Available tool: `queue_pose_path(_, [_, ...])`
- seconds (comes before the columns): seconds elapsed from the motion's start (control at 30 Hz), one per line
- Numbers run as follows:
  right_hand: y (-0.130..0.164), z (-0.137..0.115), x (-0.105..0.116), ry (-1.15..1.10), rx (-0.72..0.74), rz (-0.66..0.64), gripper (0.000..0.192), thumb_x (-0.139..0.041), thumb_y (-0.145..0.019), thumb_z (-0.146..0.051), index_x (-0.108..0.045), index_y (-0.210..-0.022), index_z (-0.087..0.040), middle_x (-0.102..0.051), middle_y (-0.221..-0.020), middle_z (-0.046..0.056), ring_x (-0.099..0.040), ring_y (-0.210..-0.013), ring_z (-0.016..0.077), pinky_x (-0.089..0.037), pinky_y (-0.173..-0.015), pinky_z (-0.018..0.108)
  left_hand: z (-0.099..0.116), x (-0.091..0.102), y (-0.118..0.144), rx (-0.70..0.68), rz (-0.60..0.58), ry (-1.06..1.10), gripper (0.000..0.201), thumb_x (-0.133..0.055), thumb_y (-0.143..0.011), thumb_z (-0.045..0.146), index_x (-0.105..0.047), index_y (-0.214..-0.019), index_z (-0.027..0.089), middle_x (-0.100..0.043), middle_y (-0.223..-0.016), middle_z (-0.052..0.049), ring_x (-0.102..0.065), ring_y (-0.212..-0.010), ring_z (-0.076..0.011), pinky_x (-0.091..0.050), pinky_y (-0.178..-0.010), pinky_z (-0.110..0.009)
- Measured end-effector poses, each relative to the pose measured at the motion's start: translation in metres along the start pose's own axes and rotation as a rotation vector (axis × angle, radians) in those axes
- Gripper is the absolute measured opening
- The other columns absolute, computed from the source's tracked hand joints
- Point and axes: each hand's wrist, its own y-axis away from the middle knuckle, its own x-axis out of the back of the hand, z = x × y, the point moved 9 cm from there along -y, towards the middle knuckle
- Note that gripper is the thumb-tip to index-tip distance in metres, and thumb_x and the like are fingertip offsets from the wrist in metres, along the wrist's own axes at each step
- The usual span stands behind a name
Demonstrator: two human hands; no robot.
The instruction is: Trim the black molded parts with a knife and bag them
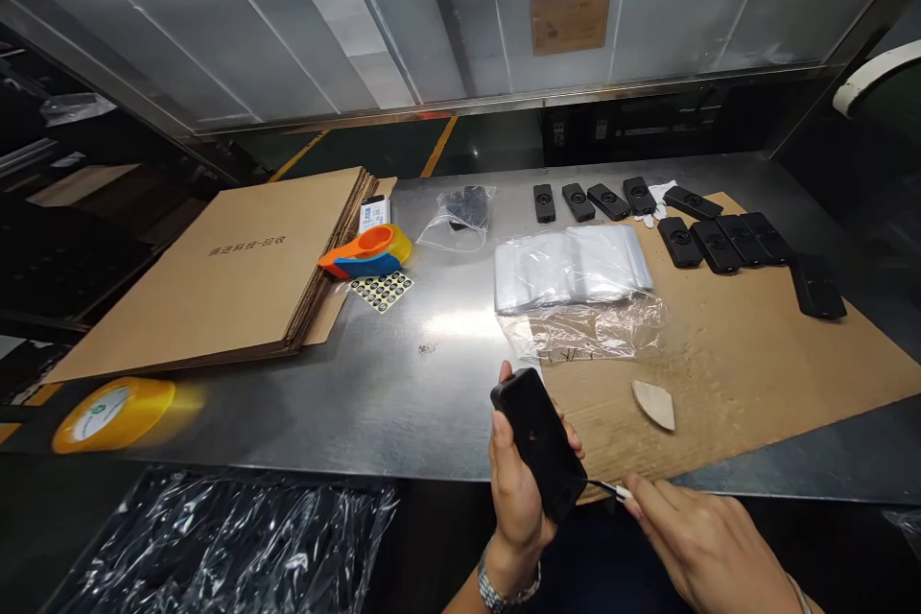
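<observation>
My left hand [519,484] is wrapped round a black rectangular device case [539,441], tilted above the table's front edge. Its smooth side, with a small mark near the middle, faces up. At the lower right, my right hand [709,537] is closed on a thin tool [611,489] with a pale handle and a dark, slender tip. That tip meets the lower edge of the case; its exact kind is too small to make out. Beyond my hands lie a stack of clear plastic bags [572,269] and a wedge-shaped beige piece [654,405] on a cardboard sheet [777,365].
Several similar black devices [680,243] lie at the back right. To the left are stacked flat cardboard [216,278], an orange and blue tape dispenser [366,252], a sticker sheet [383,291] and a yellow tape roll [113,414]. A bagged dark item [467,208] sits further back.
</observation>
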Motion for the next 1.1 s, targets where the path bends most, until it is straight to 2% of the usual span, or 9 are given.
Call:
queue_pose_path(0.17, [0.006, 0.021, -0.038, -0.52, -0.315, -0.328, 0.042, -0.023, -0.096, -0.04, -0.054, -0.078, -0.019, -0.053, -0.058, -0.002, -0.052, -0.051, 0.0112, -0.033, -0.05, 0.023, 0.004, -0.001, 0.005, -0.137, -0.057, -0.041, 0.062, -0.043, -0.082, 0.057, -0.024, -0.137, 0.035, -0.057, -0.078, -0.003, -0.055, -0.06, -0.0159, -0.047, -0.054, -0.028])
queue_pose_path(0.3, [0.026, -0.009, -0.071, -1.274, -0.478, -0.76, 0.05, -0.033, -0.088, -0.058, -0.057, -0.076, -0.015, -0.035, -0.044, -0.007, -0.027, -0.034, 0.0048, -0.02, -0.035, 0.017, 0.007, -0.01, 0.003, -0.147, -0.117, 0.02, 0.061, -0.04, -0.083, 0.057, -0.023, -0.137, 0.035, -0.055, -0.079, -0.002, -0.054, -0.059, -0.0156, -0.047, -0.054, -0.029])
queue_pose_path(0.37, [0.027, -0.02, -0.069, -1.473, -0.446, -0.791, 0.05, -0.04, -0.086, -0.058, -0.058, -0.072, -0.013, -0.034, -0.043, -0.008, -0.025, -0.033, 0.003, -0.018, -0.034, 0.016, 0.004, -0.012, -0.002, -0.081, -0.115, 0.047, 0.056, -0.034, -0.086, 0.055, -0.021, -0.137, 0.037, -0.054, -0.078, -0.001, -0.054, -0.057, -0.0143, -0.047, -0.054, -0.028])
queue_pose_path(0.43, [0.023, -0.013, -0.066, -1.546, -0.453, -0.692, 0.049, -0.04, -0.086, -0.057, -0.056, -0.074, -0.013, -0.036, -0.043, -0.008, -0.026, -0.033, 0.0024, -0.018, -0.034, 0.015, -0.002, -0.011, -0.007, 0.013, -0.101, 0.062, 0.052, -0.032, -0.088, 0.053, -0.02, -0.137, 0.039, -0.054, -0.077, -0.001, -0.054, -0.056, -0.0132, -0.046, -0.053, -0.026])
queue_pose_path(0.6, [0.009, 0.036, -0.046, -1.349, -0.568, -0.281, 0.038, -0.047, -0.084, -0.054, -0.047, -0.078, -0.016, -0.033, -0.051, -0.009, -0.027, -0.039, 0.0031, -0.023, -0.037, 0.015, -0.033, -0.007, -0.01, 0.312, -0.085, 0.114, 0.047, -0.035, -0.087, 0.054, -0.041, -0.126, 0.03, -0.056, -0.072, 0.0, -0.054, -0.051, -0.0119, -0.047, -0.049, -0.023])
queue_pose_path(0.73, [-0.007, 0.053, -0.014, -0.985, -0.539, -0.075, 0.03, -0.047, -0.086, -0.046, -0.05, -0.079, -0.017, -0.045, -0.062, -0.004, -0.046, -0.057, 0.0091, -0.039, -0.053, 0.02, -0.064, -0.011, 0.004, 0.592, -0.125, 0.115, 0.054, -0.037, -0.083, 0.059, -0.061, -0.083, 0.011, -0.056, -0.061, -0.004, -0.054, -0.047, -0.0116, -0.046, -0.045, -0.021])
queue_pose_path(0.9, [-0.023, 0.029, 0.008, -0.643, -0.265, -0.012, 0.021, -0.045, -0.09, -0.032, -0.053, -0.078, -0.018, -0.056, -0.068, 0.0, -0.051, -0.062, 0.0114, -0.039, -0.057, 0.022, -0.084, -0.016, 0.015, 0.768, -0.098, 0.192, 0.058, -0.035, -0.085, 0.058, -0.059, -0.068, 0.008, -0.057, -0.058, -0.005, -0.054, -0.046, -0.0117, -0.044, -0.044, -0.021])
queue_pose_path(1.0, [-0.027, 0.005, 0.007, -0.442, -0.052, -0.055, 0.024, -0.043, -0.092, -0.03, -0.05, -0.072, -0.018, -0.055, -0.065, -0.001, -0.049, -0.057, 0.0105, -0.032, -0.052, 0.023, -0.095, -0.016, 0.019, 0.84, -0.087, 0.238, 0.059, -0.038, -0.085, 0.057, -0.059, -0.062, 0.007, -0.058, -0.056, -0.007, -0.054, -0.048, -0.0114, -0.042, -0.048, -0.021])
queue_pose_path(1.1, [-0.029, -0.005, 0.002, -0.292, 0.009, -0.109, 0.028, -0.046, -0.091, -0.035, -0.047, -0.068, -0.019, -0.054, -0.06, -0.003, -0.046, -0.051, 0.0099, -0.026, -0.049, 0.025, -0.104, -0.01, 0.022, 0.877, -0.072, 0.216, 0.056, -0.044, -0.081, 0.058, -0.061, -0.063, 0.008, -0.06, -0.056, -0.007, -0.055, -0.05, -0.0131, -0.041, -0.049, -0.021])
